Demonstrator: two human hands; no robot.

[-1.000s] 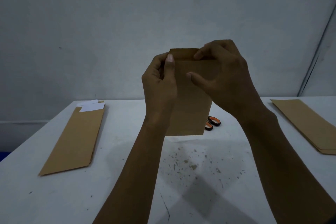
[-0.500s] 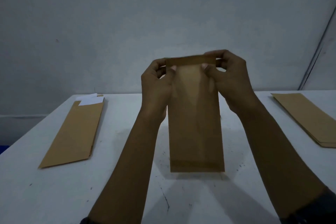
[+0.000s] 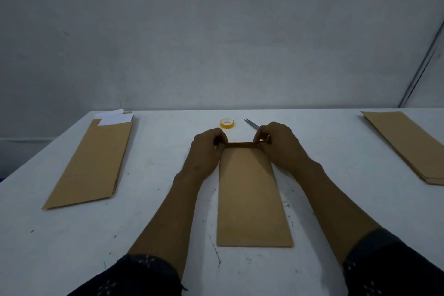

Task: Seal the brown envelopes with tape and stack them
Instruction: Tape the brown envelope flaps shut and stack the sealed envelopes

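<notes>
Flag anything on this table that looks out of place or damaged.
White paper sticks out of the open top of the left envelope, so that one is unsealed. The table has dark scuffs and specks. Nothing looks damaged.

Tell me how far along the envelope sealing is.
Early. Both hands, left hand and right hand, pinch the folded flap of the middle envelope, which lies flat on the table. No tape is visible on it; the tape roll sits beyond. The left envelope still shows white paper. Whether the right stack is sealed is unclear.
</notes>
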